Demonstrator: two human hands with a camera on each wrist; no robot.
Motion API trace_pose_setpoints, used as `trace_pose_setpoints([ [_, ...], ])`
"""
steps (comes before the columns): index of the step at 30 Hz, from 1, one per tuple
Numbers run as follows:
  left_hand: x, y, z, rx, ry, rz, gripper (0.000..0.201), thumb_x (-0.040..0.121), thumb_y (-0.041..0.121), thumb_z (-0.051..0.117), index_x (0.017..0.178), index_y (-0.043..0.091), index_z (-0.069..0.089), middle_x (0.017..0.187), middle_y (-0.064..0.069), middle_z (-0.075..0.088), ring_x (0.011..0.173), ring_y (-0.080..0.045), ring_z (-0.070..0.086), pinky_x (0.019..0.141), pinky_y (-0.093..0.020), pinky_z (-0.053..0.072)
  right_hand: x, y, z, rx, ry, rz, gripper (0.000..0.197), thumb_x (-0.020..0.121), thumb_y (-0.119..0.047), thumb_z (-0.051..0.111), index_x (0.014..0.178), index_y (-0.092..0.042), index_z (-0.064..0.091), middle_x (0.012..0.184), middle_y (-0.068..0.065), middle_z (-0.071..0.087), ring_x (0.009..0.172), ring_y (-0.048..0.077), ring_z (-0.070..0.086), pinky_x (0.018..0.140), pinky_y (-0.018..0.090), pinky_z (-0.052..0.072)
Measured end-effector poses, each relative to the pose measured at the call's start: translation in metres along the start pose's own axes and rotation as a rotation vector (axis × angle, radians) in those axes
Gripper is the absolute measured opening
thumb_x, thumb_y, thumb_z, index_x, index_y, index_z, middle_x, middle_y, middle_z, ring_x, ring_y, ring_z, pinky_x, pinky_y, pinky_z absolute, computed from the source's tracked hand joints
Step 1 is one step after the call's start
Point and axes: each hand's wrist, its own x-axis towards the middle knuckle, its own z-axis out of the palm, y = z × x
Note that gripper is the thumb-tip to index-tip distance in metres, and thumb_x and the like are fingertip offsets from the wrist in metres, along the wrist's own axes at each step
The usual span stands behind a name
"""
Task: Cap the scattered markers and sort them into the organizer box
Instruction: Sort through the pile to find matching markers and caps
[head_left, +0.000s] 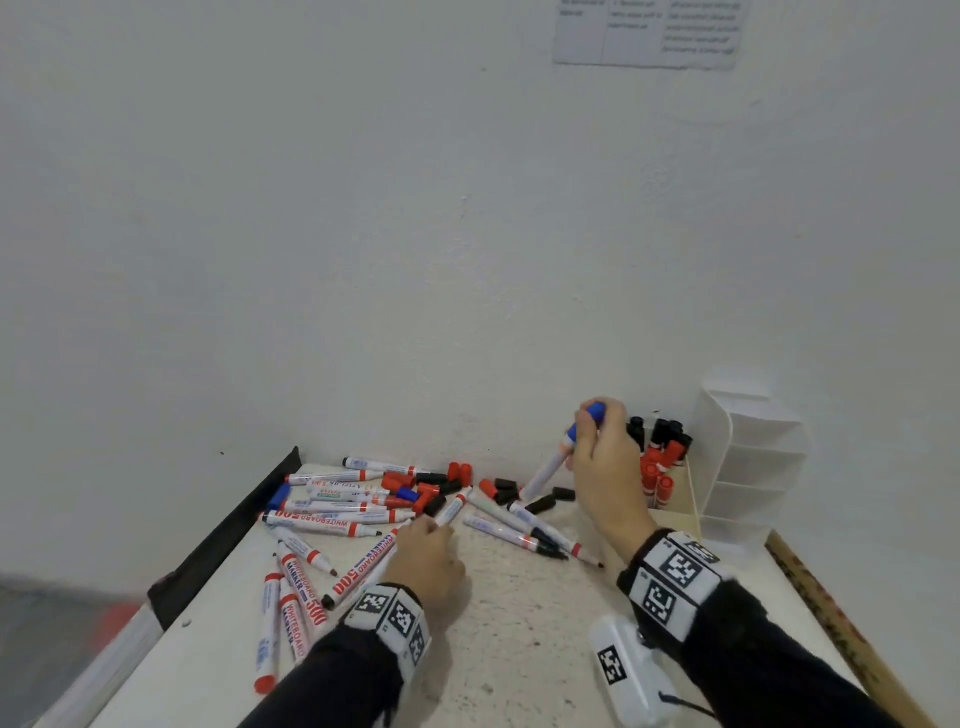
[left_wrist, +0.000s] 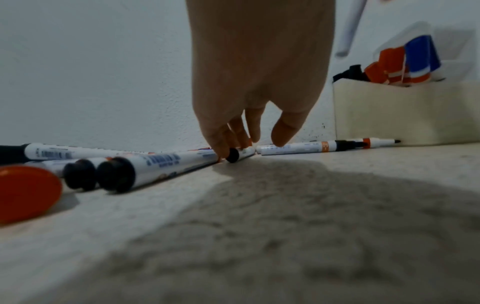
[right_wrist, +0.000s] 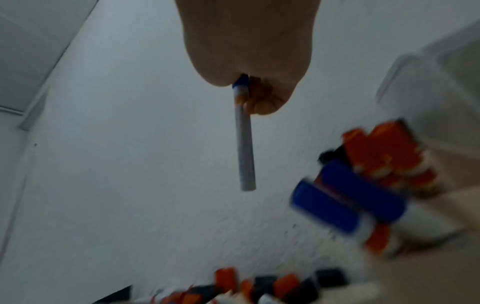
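Note:
Several uncapped whiteboard markers (head_left: 337, 522) and loose red and black caps (head_left: 460, 472) lie scattered on the white table (head_left: 519, 623). My left hand (head_left: 434, 527) reaches down onto one of them; its fingertips (left_wrist: 233, 139) touch a white marker with a black end (left_wrist: 241, 153), while the thumb stands apart. My right hand (head_left: 587, 431) grips a blue-capped marker (head_left: 548, 470) near its cap, tilted, in the air just left of the cream organizer box (head_left: 675, 512). The box (left_wrist: 405, 115) holds upright capped markers, black, red and blue. The held marker (right_wrist: 244, 144) hangs below my right fingers (right_wrist: 259, 102).
A white tiered shelf (head_left: 748, 457) stands right of the box against the wall. A black strip (head_left: 228, 535) borders the table's left edge and a wooden ruler (head_left: 831, 613) lies along the right. A white tagged device (head_left: 628, 670) sits near my right wrist.

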Motion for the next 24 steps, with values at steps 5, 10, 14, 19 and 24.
trace_pose_setpoints([
  [5,0.006,0.004,-0.006,-0.047,0.025,-0.066,0.050,0.089,0.027,0.049,0.135,0.014,0.036,0.137,-0.007,0.041,0.122,-0.023,0.040,0.104,-0.033,0.039,0.021,-0.016,-0.068,-0.092,0.272,-0.182,0.010,0.100,-0.017,0.033,0.103,-0.013,0.041,0.067,-0.007,0.048,0.059,0.004,0.052,0.058,0.017,0.041],
  [10,0.009,0.005,-0.007,-0.106,0.048,-0.135,0.039,0.094,0.023,0.047,0.130,0.010,0.040,0.130,-0.009,0.044,0.113,-0.018,0.050,0.099,-0.028,0.044,0.030,0.001,-0.124,-0.158,0.507,-0.243,0.022,0.098,-0.008,0.033,0.112,0.007,0.038,0.080,-0.001,0.047,0.071,-0.003,0.056,0.068,0.011,0.043],
  [14,0.014,0.000,-0.008,-0.126,-0.006,-0.175,0.026,0.096,0.023,0.045,0.119,0.011,0.048,0.120,-0.005,0.053,0.094,-0.011,0.057,0.087,-0.021,0.048,0.026,0.028,-0.141,-0.198,0.552,-0.163,0.026,0.096,-0.017,0.034,0.114,0.000,0.041,0.103,0.018,0.048,0.089,0.032,0.053,0.078,0.032,0.040],
  [19,0.016,-0.002,-0.008,-0.106,-0.088,-0.214,0.021,0.096,0.025,0.044,0.109,0.013,0.055,0.101,0.000,0.058,0.088,-0.012,0.056,0.085,-0.022,0.048,0.019,0.047,-0.134,-0.335,0.411,-0.027,0.025,0.094,-0.005,0.044,0.118,0.001,0.046,0.115,0.021,0.049,0.090,0.017,0.047,0.081,0.019,0.034],
  [24,0.013,-0.002,-0.012,-0.217,-0.104,-0.261,0.018,0.094,0.028,0.047,0.100,0.014,0.056,0.097,-0.001,0.062,0.086,-0.012,0.061,0.079,-0.022,0.050,0.019,0.060,-0.127,-0.369,0.375,0.039,0.016,0.092,-0.009,0.049,0.108,-0.007,0.048,0.107,0.017,0.057,0.086,0.023,0.051,0.077,0.027,0.035],
])
